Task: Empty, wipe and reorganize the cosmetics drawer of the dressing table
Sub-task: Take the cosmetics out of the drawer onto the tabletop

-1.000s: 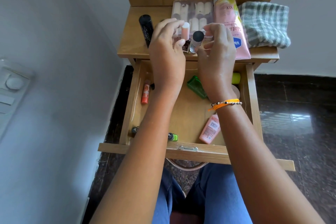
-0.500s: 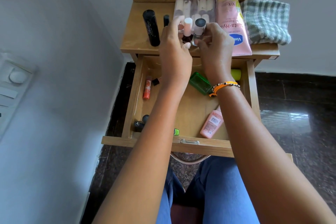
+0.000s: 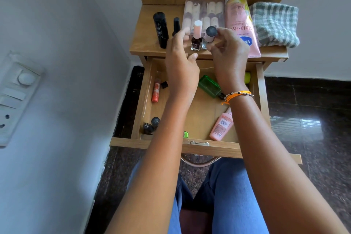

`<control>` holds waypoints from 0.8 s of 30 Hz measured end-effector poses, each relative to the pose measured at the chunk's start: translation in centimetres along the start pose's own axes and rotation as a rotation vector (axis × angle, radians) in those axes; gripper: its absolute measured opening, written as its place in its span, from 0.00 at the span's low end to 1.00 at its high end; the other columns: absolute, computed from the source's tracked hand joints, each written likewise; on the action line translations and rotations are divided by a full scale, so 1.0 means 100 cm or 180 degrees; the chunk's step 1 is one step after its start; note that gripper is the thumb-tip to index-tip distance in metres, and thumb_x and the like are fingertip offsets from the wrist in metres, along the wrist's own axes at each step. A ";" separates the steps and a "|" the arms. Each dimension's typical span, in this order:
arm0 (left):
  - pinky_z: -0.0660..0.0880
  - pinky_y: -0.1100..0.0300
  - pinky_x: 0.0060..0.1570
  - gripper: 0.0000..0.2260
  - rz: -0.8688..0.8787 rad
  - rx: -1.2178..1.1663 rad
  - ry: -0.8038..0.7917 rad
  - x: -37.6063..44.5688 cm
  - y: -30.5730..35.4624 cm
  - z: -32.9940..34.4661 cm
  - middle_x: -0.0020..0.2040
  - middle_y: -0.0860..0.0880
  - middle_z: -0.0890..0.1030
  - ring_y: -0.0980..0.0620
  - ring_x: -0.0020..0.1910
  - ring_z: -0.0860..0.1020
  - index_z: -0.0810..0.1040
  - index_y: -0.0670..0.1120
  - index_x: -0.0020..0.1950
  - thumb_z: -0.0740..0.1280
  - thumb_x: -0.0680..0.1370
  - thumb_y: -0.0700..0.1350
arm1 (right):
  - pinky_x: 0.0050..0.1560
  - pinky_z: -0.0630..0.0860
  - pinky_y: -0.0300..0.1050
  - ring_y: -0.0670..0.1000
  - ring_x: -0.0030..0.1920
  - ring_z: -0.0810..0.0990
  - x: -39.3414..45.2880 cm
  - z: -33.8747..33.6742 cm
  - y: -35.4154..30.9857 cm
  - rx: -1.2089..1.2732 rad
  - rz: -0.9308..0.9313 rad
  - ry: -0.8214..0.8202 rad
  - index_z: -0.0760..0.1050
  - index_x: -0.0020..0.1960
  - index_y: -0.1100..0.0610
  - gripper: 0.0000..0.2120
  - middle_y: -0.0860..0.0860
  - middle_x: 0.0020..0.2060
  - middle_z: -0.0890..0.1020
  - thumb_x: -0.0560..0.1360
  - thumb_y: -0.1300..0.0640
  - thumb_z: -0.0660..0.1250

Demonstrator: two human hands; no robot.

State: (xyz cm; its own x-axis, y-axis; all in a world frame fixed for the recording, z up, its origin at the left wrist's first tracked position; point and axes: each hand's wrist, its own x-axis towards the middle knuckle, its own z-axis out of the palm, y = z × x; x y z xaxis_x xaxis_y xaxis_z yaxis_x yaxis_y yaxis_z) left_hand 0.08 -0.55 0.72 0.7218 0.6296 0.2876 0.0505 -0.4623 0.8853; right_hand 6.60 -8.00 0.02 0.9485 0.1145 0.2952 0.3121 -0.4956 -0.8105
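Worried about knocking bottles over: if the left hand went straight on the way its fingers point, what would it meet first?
Probably the dark nail polish bottle with the pink cap, standing just ahead of the left hand; depth is unclear, so the fingers might pass beside it.

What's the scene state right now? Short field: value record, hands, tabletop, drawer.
left hand: open, beside the dark nail polish bottle, not clearly touching it
right hand: fingers at the grey-capped bottle; grip unclear
tabletop: both bottles upright, black tube, small black bottle, clear case, pink lotion tube, checked cloth
drawer: open, not emptied; orange tube, green bottle, pink bottle, two black bottles
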 end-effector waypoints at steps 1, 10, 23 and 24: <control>0.77 0.61 0.54 0.23 -0.0007 0.0020 -0.0016 -0.003 0.000 -0.001 0.59 0.46 0.75 0.52 0.58 0.75 0.72 0.42 0.66 0.68 0.72 0.28 | 0.48 0.78 0.37 0.43 0.40 0.76 -0.003 -0.001 0.000 0.0005 -0.0004 0.0004 0.76 0.59 0.59 0.17 0.53 0.51 0.82 0.71 0.68 0.68; 0.75 0.69 0.50 0.19 -0.0147 0.0016 -0.0131 -0.017 -0.002 -0.005 0.55 0.48 0.77 0.55 0.53 0.75 0.75 0.42 0.62 0.65 0.74 0.28 | 0.49 0.75 0.36 0.45 0.42 0.75 -0.023 -0.008 0.003 -0.0026 0.0054 0.0189 0.71 0.65 0.60 0.22 0.54 0.57 0.77 0.71 0.66 0.69; 0.74 0.55 0.58 0.13 -0.1245 0.1508 -0.1621 -0.054 -0.026 -0.070 0.57 0.51 0.80 0.51 0.59 0.76 0.79 0.52 0.54 0.65 0.76 0.36 | 0.47 0.81 0.48 0.47 0.33 0.80 -0.068 -0.008 0.009 -0.0428 0.0268 -0.1685 0.77 0.39 0.48 0.11 0.49 0.34 0.82 0.70 0.64 0.63; 0.73 0.51 0.61 0.14 -0.1266 0.1618 -0.1643 -0.058 -0.026 -0.072 0.58 0.51 0.80 0.50 0.60 0.76 0.79 0.54 0.51 0.65 0.76 0.35 | 0.48 0.81 0.47 0.46 0.34 0.80 -0.075 -0.009 0.008 -0.0571 0.0185 -0.2304 0.79 0.41 0.49 0.13 0.50 0.37 0.83 0.71 0.66 0.64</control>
State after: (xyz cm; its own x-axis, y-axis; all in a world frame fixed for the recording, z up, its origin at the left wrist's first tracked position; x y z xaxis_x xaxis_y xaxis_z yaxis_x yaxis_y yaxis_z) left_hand -9.19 1.50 -0.59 0.8042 0.4968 -0.3262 0.5858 -0.5696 0.5766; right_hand -0.33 -10.04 -2.35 0.7807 0.5912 -0.2026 0.3055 -0.6439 -0.7015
